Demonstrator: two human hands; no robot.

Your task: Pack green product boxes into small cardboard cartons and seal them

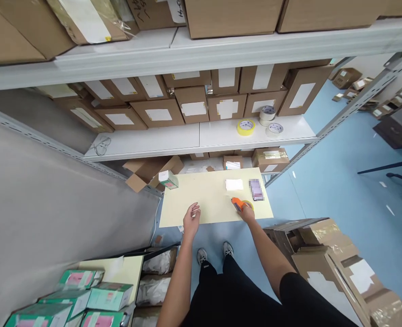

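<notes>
My right hand (247, 213) grips an orange tape dispenser (237, 203), and a roll of yellow tape shows beside the fingers. It is over the right part of a pale yellow tabletop (201, 195). Above the table's front edge, my left hand (192, 219) holds nothing, its fingers loosely bent and apart. A stack of white labels or paper (234, 184) lies just beyond the dispenser. To its right is a blurred purple, phone-like object (256, 189). A small green and white box (168, 179) stands at the table's far left corner.
Brown cartons (158, 112) with white labels fill the shelf (146, 141) behind the table, with yellow tape (245, 127) and white rolls (274, 130) in front. An open carton (149, 171) sits at left. Green boxes (109, 296) lie lower left; flattened cardboard (326, 268) stands right.
</notes>
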